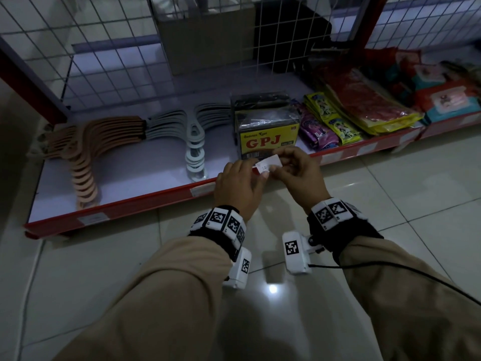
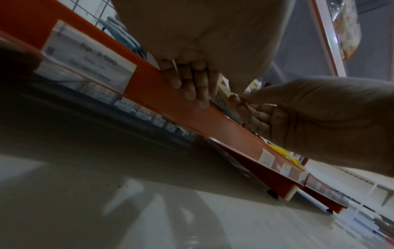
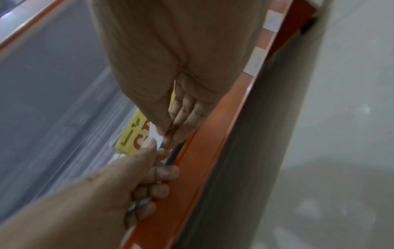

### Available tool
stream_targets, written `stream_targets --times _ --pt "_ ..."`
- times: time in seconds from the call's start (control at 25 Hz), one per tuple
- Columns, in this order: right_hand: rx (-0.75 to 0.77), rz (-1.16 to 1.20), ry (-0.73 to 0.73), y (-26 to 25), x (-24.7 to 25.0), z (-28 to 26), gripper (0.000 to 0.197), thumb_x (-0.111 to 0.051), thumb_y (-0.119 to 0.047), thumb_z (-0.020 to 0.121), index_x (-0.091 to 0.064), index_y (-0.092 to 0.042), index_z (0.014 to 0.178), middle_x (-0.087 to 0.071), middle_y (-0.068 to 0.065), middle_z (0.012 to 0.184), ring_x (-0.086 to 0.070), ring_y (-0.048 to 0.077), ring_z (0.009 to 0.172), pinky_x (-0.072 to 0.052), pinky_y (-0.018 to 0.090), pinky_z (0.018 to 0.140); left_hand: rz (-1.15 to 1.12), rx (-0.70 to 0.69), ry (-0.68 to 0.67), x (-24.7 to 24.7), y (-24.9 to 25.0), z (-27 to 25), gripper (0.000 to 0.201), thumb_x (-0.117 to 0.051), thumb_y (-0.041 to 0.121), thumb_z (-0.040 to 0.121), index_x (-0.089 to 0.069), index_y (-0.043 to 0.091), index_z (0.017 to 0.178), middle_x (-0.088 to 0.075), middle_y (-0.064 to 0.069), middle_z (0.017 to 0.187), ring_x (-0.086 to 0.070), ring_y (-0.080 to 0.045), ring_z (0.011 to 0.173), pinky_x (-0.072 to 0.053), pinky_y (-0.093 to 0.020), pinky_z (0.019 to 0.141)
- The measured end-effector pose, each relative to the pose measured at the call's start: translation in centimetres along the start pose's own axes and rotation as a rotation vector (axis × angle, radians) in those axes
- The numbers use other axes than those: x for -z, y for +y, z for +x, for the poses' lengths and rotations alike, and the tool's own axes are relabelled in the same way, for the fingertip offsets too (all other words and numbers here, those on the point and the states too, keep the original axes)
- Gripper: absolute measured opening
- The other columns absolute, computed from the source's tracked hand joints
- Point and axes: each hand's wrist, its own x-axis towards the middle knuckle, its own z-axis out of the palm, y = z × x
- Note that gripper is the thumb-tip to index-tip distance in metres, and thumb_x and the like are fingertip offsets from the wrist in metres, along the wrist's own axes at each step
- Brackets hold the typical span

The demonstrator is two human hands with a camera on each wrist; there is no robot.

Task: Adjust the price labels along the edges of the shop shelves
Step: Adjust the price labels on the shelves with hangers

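**Lighting and image quality across the three views**

Dim, cool light throughout. In the head view a small bright glare spot sits on the glossy floor tiles [image 1: 272, 288], flanked by soft shadows; straight shelf lines bow toward the frame edges. The left wrist view is dark and hazy, its lower half smeared, though a price label [image 2: 85, 59] stays partly readable. The right wrist view is blurred overall, with soft, unreadable print.

Two hands, the left hand [image 1: 238, 187] and the right hand [image 1: 299, 175], share one white price label [image 1: 268, 164]. On the shelf [image 1: 145, 157] lie two fanned stacks of hangers, one tan [image 1: 86, 152] and one grey-white [image 1: 192, 136], and one GPJ pack [image 1: 268, 131].
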Motion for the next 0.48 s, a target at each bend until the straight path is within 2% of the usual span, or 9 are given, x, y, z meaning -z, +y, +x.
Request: stream_targets --times 0.08,0.16,0.24,0.32,0.48 --pt "0.022 -0.052 -0.063 0.0 -0.1 -0.5 0.026 -0.065 0.001 0.085 -0.059 -0.002 0.109 -0.06 -0.009 0.086 -0.062 0.0 0.074 -0.053 0.02 0.075 -0.013 0.008 0.011 0.1 0.0 0.0 0.028 -0.043 0.035 0.098 -0.056 0.016 0.114 -0.059 -0.004 0.11 -0.048 -0.026 0.106 -0.039 -0.039 0.087" --pt "0.057 -0.169 -0.086 0.0 0.0 -0.8 0.022 -0.065 -0.004 0.086 -0.061 -0.007 0.108 -0.064 -0.005 0.088 -0.064 0.008 0.079 -0.055 0.026 0.076 0.03 -0.007 -0.005 0.1 0.0 0.0 0.02 -0.044 0.028 0.098 -0.057 0.016 0.109 -0.057 -0.004 0.109 -0.047 -0.025 0.103 -0.038 -0.038 0.085" --pt "0.167 -0.413 -0.097 0.0 0.5 -0.8 0.016 -0.063 -0.012 0.088 -0.063 -0.013 0.104 -0.068 0.0 0.09 -0.064 0.014 0.08 -0.054 0.03 0.074 0.09 -0.027 -0.028 0.2 0.0 -0.1 0.019 -0.045 0.027 0.097 -0.058 0.016 0.107 -0.055 -0.004 0.109 -0.045 -0.024 0.103 -0.038 -0.037 0.085" --pt "0.29 -0.635 -0.118 0.0 1.0 -0.7 0.015 -0.061 -0.012 0.088 -0.066 -0.014 0.101 -0.07 0.003 0.09 -0.065 0.017 0.079 -0.054 0.033 0.071 0.089 -0.024 -0.022 0.3 0.2 -0.2 0.019 -0.046 0.028 0.096 -0.057 0.018 0.108 -0.054 -0.003 0.109 -0.045 -0.023 0.103 -0.037 -0.036 0.086" --pt "0.251 -0.571 0.041 -0.1 2.2 0.3 0.013 -0.059 -0.008 0.088 -0.067 -0.015 0.095 -0.07 0.003 0.095 -0.064 0.019 0.087 -0.052 0.031 0.075 0.111 -0.03 -0.02 0.3 0.4 -0.5 0.025 -0.052 0.029 0.091 -0.054 0.02 0.115 -0.053 -0.002 0.112 -0.045 -0.023 0.106 -0.037 -0.035 0.089"
